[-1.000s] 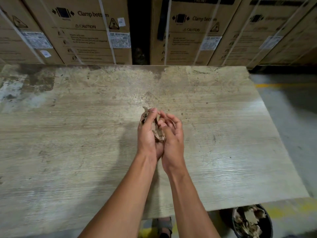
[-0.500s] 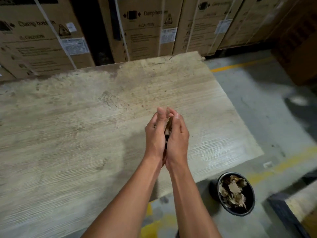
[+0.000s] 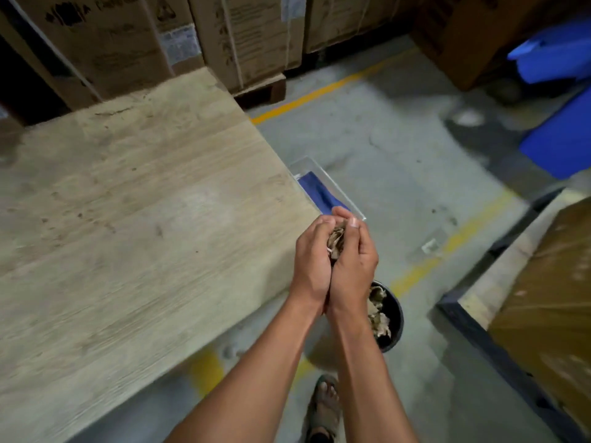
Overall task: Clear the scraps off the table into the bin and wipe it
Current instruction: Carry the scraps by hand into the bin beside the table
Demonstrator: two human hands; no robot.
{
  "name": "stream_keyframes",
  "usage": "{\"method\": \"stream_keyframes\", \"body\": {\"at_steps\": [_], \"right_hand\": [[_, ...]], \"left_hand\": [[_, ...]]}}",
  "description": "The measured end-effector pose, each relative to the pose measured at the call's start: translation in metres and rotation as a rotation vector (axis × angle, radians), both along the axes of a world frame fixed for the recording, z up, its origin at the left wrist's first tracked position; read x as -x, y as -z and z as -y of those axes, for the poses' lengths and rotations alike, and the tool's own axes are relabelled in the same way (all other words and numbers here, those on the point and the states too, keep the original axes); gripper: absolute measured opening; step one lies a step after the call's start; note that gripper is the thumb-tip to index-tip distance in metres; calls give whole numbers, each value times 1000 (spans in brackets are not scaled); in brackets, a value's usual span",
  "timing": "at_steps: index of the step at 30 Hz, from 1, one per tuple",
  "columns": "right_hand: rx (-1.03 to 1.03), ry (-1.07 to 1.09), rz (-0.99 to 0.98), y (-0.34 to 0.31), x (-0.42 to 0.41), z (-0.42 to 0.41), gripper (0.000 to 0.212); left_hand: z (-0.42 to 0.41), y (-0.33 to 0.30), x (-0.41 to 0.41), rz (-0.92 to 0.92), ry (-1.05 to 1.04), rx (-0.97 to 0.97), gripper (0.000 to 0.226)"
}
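**A:** In the head view, what do the two hands do?

**B:** The left hand (image 3: pixel 311 260) and the right hand (image 3: pixel 353 263) are pressed together, side by side, with the fingers curled up and inward. Between them they hold a bunch of brown scraps (image 3: pixel 336 243). So both hands are clasped around the scraps, like one cup made from two palms.

**A:** Where exactly are the scraps relative to the grip?

**B:** They sit in the gap between the two palms, near the fingertips. Only the top part shows, between the left fingers and the right thumb. The lower part is hidden inside the hands.

**A:** And where are the hands relative to the table?

**B:** They are at the right edge of the wooden table (image 3: pixel 128 235), just past its corner, over the floor (image 3: pixel 399 161). The black bin (image 3: pixel 395 318) stands on the floor below, partly hidden behind the right wrist. Inside it there are already more scraps of the same brown colour.

**A:** What else is close?

**B:** A clear box (image 3: pixel 332 183) with a dark blue cloth (image 3: pixel 316 193) inside sits beside the table edge, just beyond the fingertips. Cardboard boxes (image 3: pixel 249 36) stand behind the table. A yellow line (image 3: pixel 319 94) runs on the floor. A foot in a sandal (image 3: pixel 323 407) shows below the arms. The picture is a little blurred at the right side, where blue things (image 3: pixel 553 55) lie.
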State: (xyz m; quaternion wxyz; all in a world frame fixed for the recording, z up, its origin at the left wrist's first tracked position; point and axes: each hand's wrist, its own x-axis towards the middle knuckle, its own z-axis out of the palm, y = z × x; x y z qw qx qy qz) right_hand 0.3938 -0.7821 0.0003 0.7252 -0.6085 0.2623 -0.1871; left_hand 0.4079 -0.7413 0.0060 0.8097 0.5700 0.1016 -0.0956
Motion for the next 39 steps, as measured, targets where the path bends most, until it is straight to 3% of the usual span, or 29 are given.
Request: {"method": "stream_keyframes", "body": {"at_steps": [4, 7, 15, 19, 22, 26, 33, 35, 39], "right_hand": [[-16, 105, -5, 28, 8, 83, 31], [-23, 167, -48, 52, 21, 136, 30], [-174, 231, -263, 172, 60, 215, 28], [-334, 280, -335, 235, 73, 222, 26], [-431, 270, -412, 288, 85, 221, 37], [-487, 307, -501, 341, 98, 228, 31], [-619, 318, -578, 417, 103, 234, 36], [-649, 338, -572, 431, 104, 235, 30], [-767, 353, -555, 447, 103, 241, 48]], "left_hand": [[85, 20, 5, -41, 83, 36, 26], [138, 44, 15, -77, 146, 5, 36], [218, 151, 50, -289, 175, -100, 32], [231, 225, 66, -391, 149, -158, 26], [234, 280, 76, -482, 118, -183, 25], [234, 341, 84, -639, 66, -167, 21], [236, 417, 84, -703, 116, -322, 19], [235, 434, 82, -716, 129, -325, 24], [232, 457, 77, -798, 149, -242, 43]]}}
